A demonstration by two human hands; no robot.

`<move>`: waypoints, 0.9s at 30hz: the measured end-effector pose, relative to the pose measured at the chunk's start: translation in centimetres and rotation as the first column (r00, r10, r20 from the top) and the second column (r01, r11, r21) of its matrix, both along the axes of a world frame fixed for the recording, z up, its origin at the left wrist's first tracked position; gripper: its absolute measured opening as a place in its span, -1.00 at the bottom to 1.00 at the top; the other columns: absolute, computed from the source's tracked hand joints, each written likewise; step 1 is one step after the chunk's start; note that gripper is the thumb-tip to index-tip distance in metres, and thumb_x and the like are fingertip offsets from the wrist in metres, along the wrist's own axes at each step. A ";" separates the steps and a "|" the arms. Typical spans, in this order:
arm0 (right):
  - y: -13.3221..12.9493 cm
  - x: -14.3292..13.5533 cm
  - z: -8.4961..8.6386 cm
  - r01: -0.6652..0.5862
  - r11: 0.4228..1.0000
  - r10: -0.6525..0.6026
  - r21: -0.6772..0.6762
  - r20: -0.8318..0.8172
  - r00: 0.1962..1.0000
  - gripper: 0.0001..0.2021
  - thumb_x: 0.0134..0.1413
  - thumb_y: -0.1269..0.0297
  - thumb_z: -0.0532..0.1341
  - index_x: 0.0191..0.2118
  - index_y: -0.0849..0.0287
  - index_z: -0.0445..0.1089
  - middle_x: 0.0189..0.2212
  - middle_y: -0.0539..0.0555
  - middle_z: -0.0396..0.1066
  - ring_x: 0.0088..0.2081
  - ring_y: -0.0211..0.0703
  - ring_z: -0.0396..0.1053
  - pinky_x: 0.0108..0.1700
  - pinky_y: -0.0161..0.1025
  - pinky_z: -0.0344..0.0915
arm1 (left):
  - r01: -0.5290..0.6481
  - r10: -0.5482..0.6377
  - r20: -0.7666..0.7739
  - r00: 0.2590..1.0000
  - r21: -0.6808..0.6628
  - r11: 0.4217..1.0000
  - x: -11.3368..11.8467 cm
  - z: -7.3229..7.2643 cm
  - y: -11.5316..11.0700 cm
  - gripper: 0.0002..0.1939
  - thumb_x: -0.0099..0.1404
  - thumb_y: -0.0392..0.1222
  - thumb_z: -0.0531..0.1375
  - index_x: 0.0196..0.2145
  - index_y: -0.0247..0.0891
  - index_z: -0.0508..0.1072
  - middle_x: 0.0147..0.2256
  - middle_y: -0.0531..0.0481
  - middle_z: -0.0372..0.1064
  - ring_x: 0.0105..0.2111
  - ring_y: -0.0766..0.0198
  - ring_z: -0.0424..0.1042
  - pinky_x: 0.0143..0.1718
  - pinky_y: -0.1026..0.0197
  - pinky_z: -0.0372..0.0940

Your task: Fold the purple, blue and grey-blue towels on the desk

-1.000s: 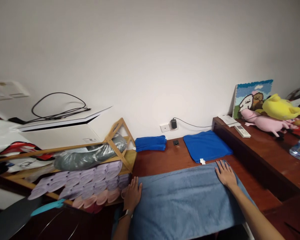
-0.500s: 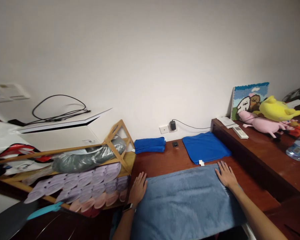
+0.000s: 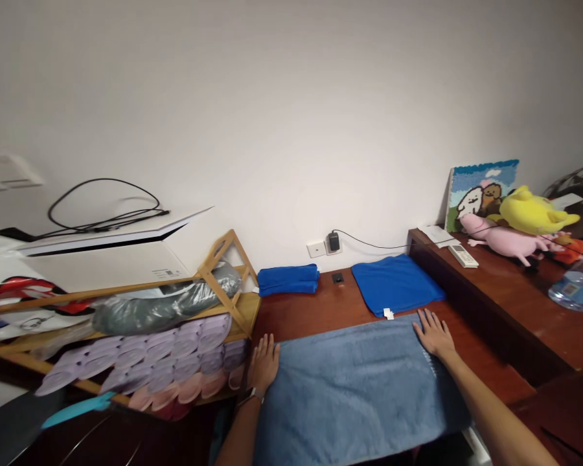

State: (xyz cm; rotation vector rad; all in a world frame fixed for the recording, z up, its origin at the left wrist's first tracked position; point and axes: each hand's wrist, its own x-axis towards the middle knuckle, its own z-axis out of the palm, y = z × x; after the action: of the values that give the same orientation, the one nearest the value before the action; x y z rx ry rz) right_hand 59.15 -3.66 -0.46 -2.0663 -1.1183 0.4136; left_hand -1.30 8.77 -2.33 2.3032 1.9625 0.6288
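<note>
A grey-blue towel lies spread over the front of the brown table, its near edge hanging toward me. My left hand rests flat at its far left corner, fingers stretched out, with a watch on the wrist. At the far right corner my right hand lies flat, fingers apart. Behind the towel is a folded bright blue cloth with a white tag at its near edge. Farther left, against the wall, sits a thicker folded blue cloth.
On the left stands a wooden rack with several purple and pink slippers and a white box. A higher brown desk on the right holds a remote, plush toys and a plastic bottle. A plugged-in adapter is on the wall.
The view has shifted slightly, so everything appears a little farther left. Both hands stay flat at the towel's far corners.
</note>
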 end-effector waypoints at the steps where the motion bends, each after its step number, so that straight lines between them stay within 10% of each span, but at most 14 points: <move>1: 0.0 -0.2 0.3 -0.005 1.000 0.005 0.006 0.023 1.000 -0.45 0.07 -0.03 0.23 0.14 0.08 0.48 0.39 0.18 0.26 0.48 0.17 0.00 0.51 0.22 -0.36 | -0.002 0.002 -0.011 1.000 0.004 1.000 -0.1 0.2 -0.1 -0.27 0.46 0.22 -0.09 0.25 -0.40 0.44 0.31 -0.46 0.32 0.35 -0.21 0.26 0.35 -0.23 0.15; 9: 0.3 -3.7 0.9 -0.312 0.945 0.321 -0.102 0.483 0.814 -0.48 0.40 0.09 -0.08 0.23 0.12 0.45 0.29 0.22 0.40 0.35 0.11 0.25 0.45 0.15 0.00 | 0.153 -0.150 -0.146 0.978 0.010 0.988 0.9 1.9 -0.9 -0.42 0.54 0.00 -0.10 0.34 -0.25 0.37 0.40 -0.22 0.22 0.40 0.00 0.19 0.41 -0.15 0.09; 16: 0.2 -2.5 -1.6 -0.175 0.928 0.329 -0.328 0.508 0.796 -0.37 0.43 0.03 -0.17 0.48 0.06 0.12 0.49 0.10 0.06 0.50 0.08 -0.04 0.49 0.14 -0.12 | 0.068 -0.062 -0.244 0.968 0.019 0.997 -1.9 -1.3 -1.3 -0.35 0.55 0.11 -0.12 0.42 -0.23 0.25 0.42 -0.28 0.16 0.41 -0.10 0.17 0.37 -0.20 0.14; 27: 0.7 -0.7 -0.7 -0.073 0.904 0.286 -0.421 0.470 0.835 -0.28 0.40 -0.06 -0.23 0.53 0.16 -0.06 0.53 0.11 -0.12 0.53 0.08 -0.16 0.50 0.16 -0.18 | -0.102 0.093 -0.235 0.967 -0.029 0.994 -1.5 -0.5 -0.6 -0.36 0.54 0.05 -0.15 0.41 -0.28 0.26 0.42 -0.33 0.16 0.41 -0.12 0.16 0.36 -0.24 0.14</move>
State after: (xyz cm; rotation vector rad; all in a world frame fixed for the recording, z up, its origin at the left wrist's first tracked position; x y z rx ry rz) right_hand 58.43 -2.97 -1.17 -2.5189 -1.6818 0.1637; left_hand -2.81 8.14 -2.85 2.3632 2.1769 0.3309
